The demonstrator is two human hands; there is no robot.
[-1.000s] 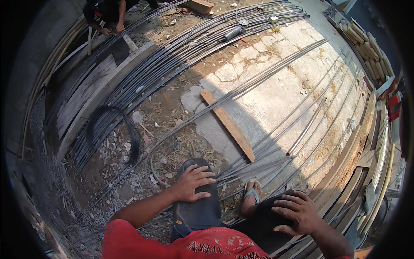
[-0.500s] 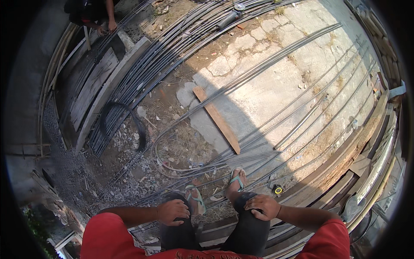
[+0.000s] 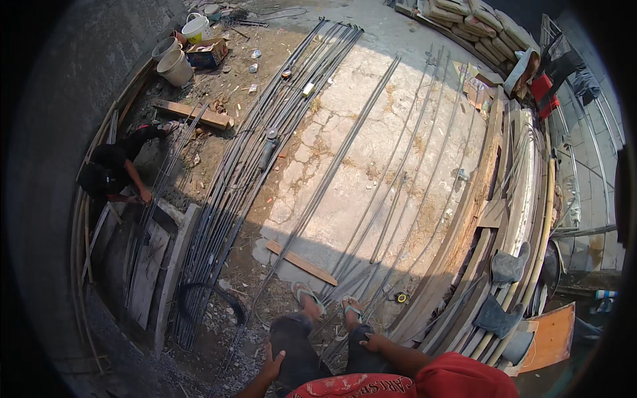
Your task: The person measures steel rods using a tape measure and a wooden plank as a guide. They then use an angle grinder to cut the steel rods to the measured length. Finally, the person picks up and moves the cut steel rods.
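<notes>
My left hand (image 3: 272,361) rests open on the outer side of my dark-trousered left leg (image 3: 293,341), partly hidden by it. My right hand (image 3: 373,341) lies open on my right leg (image 3: 363,363), fingers partly out of sight. Neither hand holds anything visible. My sandalled feet (image 3: 353,313) are among loose steel rebars (image 3: 345,146), with a short wooden plank (image 3: 298,262) just beyond. A yellow tape measure (image 3: 401,298) lies right of my feet.
A co-worker (image 3: 106,166) bends over bars at the left, beside a concrete edge (image 3: 174,278). An angle grinder (image 3: 268,149) lies on the rebar. Buckets (image 3: 174,66) stand at back left, stacked sacks (image 3: 478,23) at back right. Long timbers (image 3: 497,166) line the right.
My view has swung up, bringing the buckets and far end of the yard in. Both my hands stay on my legs, now lower in the picture. My feet have come closer together.
</notes>
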